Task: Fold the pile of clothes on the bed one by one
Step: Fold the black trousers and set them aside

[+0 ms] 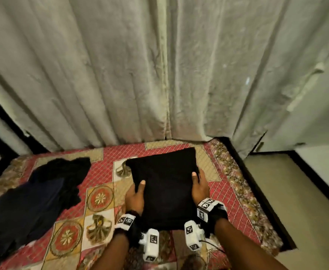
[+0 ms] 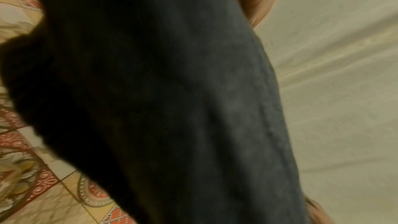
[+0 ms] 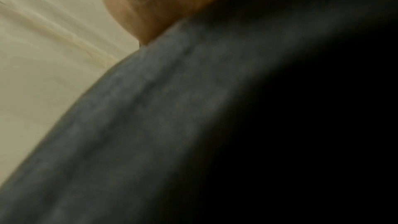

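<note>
A folded black garment [image 1: 165, 184] is held flat above the patterned bed cover [image 1: 101, 172]. My left hand [image 1: 136, 193] grips its left edge, thumb on top and fingers hidden underneath. My right hand [image 1: 198, 184] grips the right edge the same way. In the left wrist view the dark cloth [image 2: 172, 100] fills the middle, blurred; in the right wrist view the cloth [image 3: 193, 125] runs under my thumb [image 3: 163, 1]. A pile of dark unfolded clothes [image 1: 35, 193] lies on the bed to the left.
Pale curtains [image 1: 159, 65] hang close behind the bed's far edge. The bed's right edge [image 1: 243, 182] drops to a beige floor [image 1: 296, 211]. Bare bed cover shows between the pile and the held garment.
</note>
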